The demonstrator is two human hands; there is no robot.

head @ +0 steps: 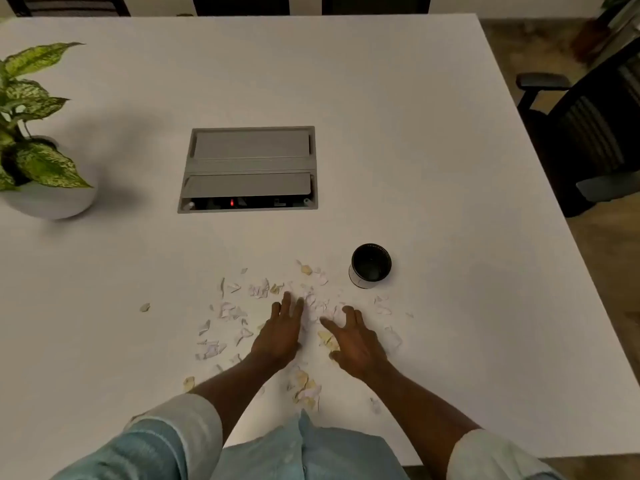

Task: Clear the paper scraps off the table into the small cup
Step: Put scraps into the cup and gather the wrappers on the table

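Several small white and yellowish paper scraps (260,289) lie scattered over the near middle of the white table (415,133). One stray scrap (144,307) lies apart to the left. A small black cup (370,265) stands upright and looks empty, to the right of the scraps. My left hand (282,332) rests flat on the table with fingers apart, among the scraps. My right hand (356,344) lies beside it, fingers spread, with a small heap of scraps (317,308) between the two hands. Neither hand holds anything.
A grey recessed cable box (250,168) sits in the table's middle. A potted plant (38,161) in a white pot stands at the left. A black office chair (588,133) stands past the table's right edge.
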